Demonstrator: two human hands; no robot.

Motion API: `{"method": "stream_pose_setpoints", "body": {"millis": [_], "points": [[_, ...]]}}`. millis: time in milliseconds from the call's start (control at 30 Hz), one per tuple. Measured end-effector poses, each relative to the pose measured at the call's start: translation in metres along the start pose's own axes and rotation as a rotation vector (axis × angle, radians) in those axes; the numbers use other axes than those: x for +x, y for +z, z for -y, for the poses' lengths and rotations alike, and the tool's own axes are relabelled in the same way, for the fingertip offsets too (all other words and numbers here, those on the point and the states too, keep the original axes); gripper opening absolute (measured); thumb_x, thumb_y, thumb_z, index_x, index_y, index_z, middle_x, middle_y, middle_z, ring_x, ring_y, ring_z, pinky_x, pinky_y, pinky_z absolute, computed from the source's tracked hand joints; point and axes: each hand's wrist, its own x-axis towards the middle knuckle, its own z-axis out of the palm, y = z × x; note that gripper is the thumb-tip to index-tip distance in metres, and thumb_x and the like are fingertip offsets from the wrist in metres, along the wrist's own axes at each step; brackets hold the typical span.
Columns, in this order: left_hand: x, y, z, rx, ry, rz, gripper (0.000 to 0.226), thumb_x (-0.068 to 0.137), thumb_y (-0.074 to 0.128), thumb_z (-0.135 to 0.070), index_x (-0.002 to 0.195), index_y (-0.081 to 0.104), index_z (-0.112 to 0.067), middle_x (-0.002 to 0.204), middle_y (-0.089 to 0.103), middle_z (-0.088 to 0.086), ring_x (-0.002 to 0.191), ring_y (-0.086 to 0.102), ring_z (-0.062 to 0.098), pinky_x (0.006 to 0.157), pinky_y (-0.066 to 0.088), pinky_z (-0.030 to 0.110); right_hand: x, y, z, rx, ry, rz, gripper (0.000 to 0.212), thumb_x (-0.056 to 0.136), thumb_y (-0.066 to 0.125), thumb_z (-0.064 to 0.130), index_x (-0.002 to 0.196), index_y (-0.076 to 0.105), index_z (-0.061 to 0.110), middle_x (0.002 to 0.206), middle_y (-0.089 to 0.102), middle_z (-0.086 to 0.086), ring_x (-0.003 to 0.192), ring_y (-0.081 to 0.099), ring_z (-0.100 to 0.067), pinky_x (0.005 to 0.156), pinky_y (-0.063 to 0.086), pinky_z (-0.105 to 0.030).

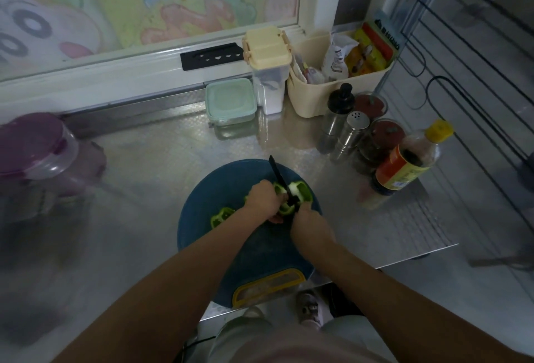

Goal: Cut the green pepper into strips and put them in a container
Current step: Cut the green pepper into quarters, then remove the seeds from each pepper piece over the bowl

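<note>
A green pepper (302,190), cut open with pale flesh showing, lies on a round dark blue cutting board (225,186) on the steel counter. My left hand (261,199) grips the pepper from its left side. My right hand (310,226) holds the handle of a black knife (278,176), whose blade runs across the pepper and points away from me. A separate cut piece of green pepper (221,216) rests on the board to the left of my hands. A mint-lidded container (230,104) stands at the back of the counter.
At the back right stand a cream-lidded canister (267,67), a cream bin of packets (332,85), shakers (348,135), jars and a yellow-capped sauce bottle (410,160). A purple-lidded container (37,148) sits at the left. The counter's edge lies near my legs; a wire rack (468,44) stands right.
</note>
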Motion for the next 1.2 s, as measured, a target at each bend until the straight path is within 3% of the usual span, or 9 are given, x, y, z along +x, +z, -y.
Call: {"method": "stream_pose_setpoints", "body": {"millis": [133,233,567,667,733,800,867,1067,1200], "points": [[-0.002,-0.005,-0.001,-0.103,0.025,0.037,0.017,0.093,0.057,-0.02,0.103,0.047,-0.009,0.109,0.06,0.022,0.07,0.065,0.031,0.054,0.059,0.039,0.001,0.001,-0.002,0.0,-0.011,-0.029,0.049,0.096,0.039,0.007,0.14,0.021,-0.007,0.121,0.06,-0.016,0.107,0.061,-0.024,0.085,0.047,-0.03],[0.0,-0.022,-0.003,-0.232,0.016,0.018,0.039,0.094,0.056,-0.016,0.13,0.041,-0.008,0.112,0.061,0.025,0.057,0.064,0.025,0.045,0.055,0.032,-0.004,0.002,0.001,0.02,-0.009,-0.023,0.05,0.097,0.037,0.008,0.142,0.019,-0.005,0.123,0.058,-0.018,0.109,0.059,-0.028,0.086,0.047,-0.034],[0.002,-0.065,0.009,-0.159,0.094,-0.158,0.035,0.094,0.055,-0.015,0.126,0.045,-0.008,0.104,0.063,0.019,0.055,0.061,0.016,0.042,0.053,0.02,-0.002,0.007,-0.009,-0.012,-0.037,-0.013,0.03,0.096,0.037,0.008,0.124,0.04,-0.004,0.116,0.059,-0.02,0.103,0.061,-0.031,0.08,0.047,-0.037],[0.003,-0.073,0.02,-0.156,0.1,-0.238,0.035,0.094,0.054,-0.014,0.128,0.047,-0.009,0.109,0.062,0.018,0.058,0.059,0.015,0.043,0.052,0.019,0.004,0.002,-0.011,-0.016,-0.026,0.0,0.019,0.097,0.039,0.016,0.099,0.053,0.003,0.108,0.062,-0.018,0.099,0.061,-0.032,0.081,0.048,-0.036],[0.002,-0.077,0.027,-0.109,0.092,-0.252,0.034,0.093,0.055,-0.013,0.126,0.049,-0.007,0.112,0.061,0.019,0.067,0.061,0.021,0.052,0.057,0.027,0.005,0.0,-0.014,0.007,-0.059,-0.013,0.033,0.097,0.041,0.022,0.066,0.044,0.009,0.085,0.062,-0.013,0.089,0.063,-0.032,0.075,0.05,-0.035],[0.001,-0.079,0.034,0.032,0.092,-0.246,0.031,0.093,0.055,-0.014,0.121,0.052,-0.001,0.114,0.061,0.021,0.088,0.064,0.032,0.077,0.056,0.042,0.003,-0.001,-0.018,0.039,-0.08,-0.016,0.041,0.097,0.042,0.027,0.058,0.035,0.016,0.065,0.048,-0.004,0.079,0.062,-0.03,0.067,0.049,-0.034],[0.0,-0.08,0.041,0.101,0.083,-0.256,0.031,0.093,0.053,-0.018,0.118,0.053,0.001,0.115,0.061,0.023,0.101,0.061,0.035,0.09,0.05,0.041,-0.001,-0.004,-0.021,0.081,-0.099,-0.006,0.042,0.097,0.043,0.029,0.058,0.034,0.018,0.061,0.04,0.0,0.078,0.061,-0.03,0.062,0.043,-0.03],[-0.008,-0.08,0.056,0.141,0.073,-0.337,0.048,0.092,0.055,-0.021,0.132,0.039,0.0,0.129,0.049,0.022,0.117,0.049,0.034,0.093,0.04,0.033,-0.005,-0.036,-0.033,0.085,-0.201,-0.107,0.048,0.096,0.042,0.045,0.056,0.037,0.019,0.056,0.041,0.002,0.053,0.045,-0.014,0.045,0.025,-0.024],[-0.019,-0.072,0.054,0.262,0.26,-0.434,0.049,0.089,0.055,-0.015,0.135,0.041,-0.005,0.133,0.041,0.02,0.122,0.042,0.033,0.101,0.035,0.034,0.01,-0.067,-0.037,0.051,-0.192,-0.241,0.045,0.094,0.036,0.056,0.076,0.05,0.016,0.067,0.053,0.001,0.063,0.054,-0.015,0.055,0.041,-0.028]]}}
